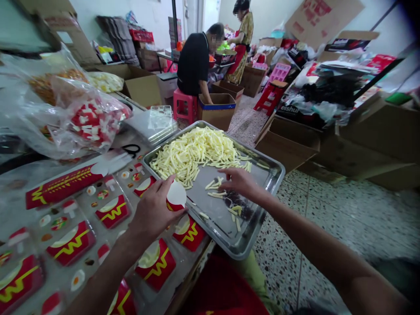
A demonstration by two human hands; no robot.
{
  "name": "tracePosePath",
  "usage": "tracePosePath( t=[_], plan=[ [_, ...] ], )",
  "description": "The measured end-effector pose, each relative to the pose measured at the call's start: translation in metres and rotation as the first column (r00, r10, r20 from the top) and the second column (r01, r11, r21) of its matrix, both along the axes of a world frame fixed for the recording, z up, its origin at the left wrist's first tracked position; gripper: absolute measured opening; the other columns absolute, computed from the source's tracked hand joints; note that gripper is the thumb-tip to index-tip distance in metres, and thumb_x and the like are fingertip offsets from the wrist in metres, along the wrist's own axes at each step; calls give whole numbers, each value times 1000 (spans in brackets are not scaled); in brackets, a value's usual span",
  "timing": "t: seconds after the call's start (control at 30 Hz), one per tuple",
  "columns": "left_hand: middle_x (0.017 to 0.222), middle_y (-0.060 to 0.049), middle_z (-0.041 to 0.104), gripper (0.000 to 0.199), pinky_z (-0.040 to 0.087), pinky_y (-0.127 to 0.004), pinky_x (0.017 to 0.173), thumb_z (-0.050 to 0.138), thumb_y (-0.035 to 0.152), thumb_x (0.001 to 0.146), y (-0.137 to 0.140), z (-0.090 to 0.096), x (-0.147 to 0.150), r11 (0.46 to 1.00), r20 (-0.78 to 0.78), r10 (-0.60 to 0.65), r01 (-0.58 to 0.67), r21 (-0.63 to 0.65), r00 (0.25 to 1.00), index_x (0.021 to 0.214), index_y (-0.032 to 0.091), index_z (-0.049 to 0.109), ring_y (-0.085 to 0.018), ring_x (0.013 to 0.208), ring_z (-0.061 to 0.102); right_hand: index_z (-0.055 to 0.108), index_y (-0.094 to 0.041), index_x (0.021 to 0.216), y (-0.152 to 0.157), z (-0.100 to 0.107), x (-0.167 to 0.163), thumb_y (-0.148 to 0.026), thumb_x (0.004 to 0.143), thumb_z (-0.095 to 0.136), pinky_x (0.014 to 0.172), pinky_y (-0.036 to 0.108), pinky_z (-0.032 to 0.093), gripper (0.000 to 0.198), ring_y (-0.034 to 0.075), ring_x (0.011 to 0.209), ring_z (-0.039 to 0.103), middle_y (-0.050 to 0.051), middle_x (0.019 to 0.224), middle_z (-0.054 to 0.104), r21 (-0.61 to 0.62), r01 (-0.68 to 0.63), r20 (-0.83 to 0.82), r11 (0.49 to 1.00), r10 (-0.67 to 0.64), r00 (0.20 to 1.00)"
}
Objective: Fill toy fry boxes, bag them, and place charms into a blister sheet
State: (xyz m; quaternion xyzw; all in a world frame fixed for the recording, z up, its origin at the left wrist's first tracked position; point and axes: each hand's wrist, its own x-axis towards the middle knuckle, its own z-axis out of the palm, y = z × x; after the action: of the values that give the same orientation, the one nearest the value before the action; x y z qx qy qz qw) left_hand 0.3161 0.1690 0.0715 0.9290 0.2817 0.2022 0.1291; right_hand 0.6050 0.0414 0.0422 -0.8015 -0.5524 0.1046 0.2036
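My left hand (154,210) grips a small red-and-white fry carton (177,195) between thumb and fingers, beside the tray's near left edge. Over the metal tray (210,214) hovers my right hand (241,181), fingers apart, close to a few loose toy french fries (215,183); no fry shows in its grasp. A large heap of pale yellow fries (200,151) fills the tray's far left part. To the left, flat red cartons with a yellow zigzag (113,211) sit in rows of clear plastic packaging among small toy food pieces such as an egg (78,280).
Clear bags of red-and-white pieces (88,120) lie at the table's back left, near black scissors (131,150). A person on a pink stool (184,105) reaches into a cardboard box (216,113); another person stands behind. Open boxes (288,140) line the right.
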Motion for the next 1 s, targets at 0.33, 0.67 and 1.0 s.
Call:
tracePosePath(
  t=[0.33,0.67,1.0],
  plan=[
    [124,-15,63,90,49,-43,94,76,64,69,14,-5,16,997,-82,77,-78,-8,994,140,17,49,-34,111,62,72,-23,116,-15,29,15,-27,92,64,82,31,47,26,19,95,64,8,110,68,1,-362,154,932,357,921],
    [115,-13,64,92,49,-41,88,80,61,66,8,-1,30,1000,-153,7,-7,4,988,142,20,47,-32,102,63,58,-30,135,36,28,12,-11,74,73,76,29,44,66,21,96,61,5,130,61,-330,-693,115,641,756,644],
    [120,-14,63,95,49,-42,93,78,66,66,10,-13,22,997,-119,-19,10,-72,993,142,18,47,-33,107,62,72,-25,106,24,-3,9,-21,90,62,73,29,41,19,17,86,60,5,113,66,-256,-606,108,753,646,756]
  ],
)
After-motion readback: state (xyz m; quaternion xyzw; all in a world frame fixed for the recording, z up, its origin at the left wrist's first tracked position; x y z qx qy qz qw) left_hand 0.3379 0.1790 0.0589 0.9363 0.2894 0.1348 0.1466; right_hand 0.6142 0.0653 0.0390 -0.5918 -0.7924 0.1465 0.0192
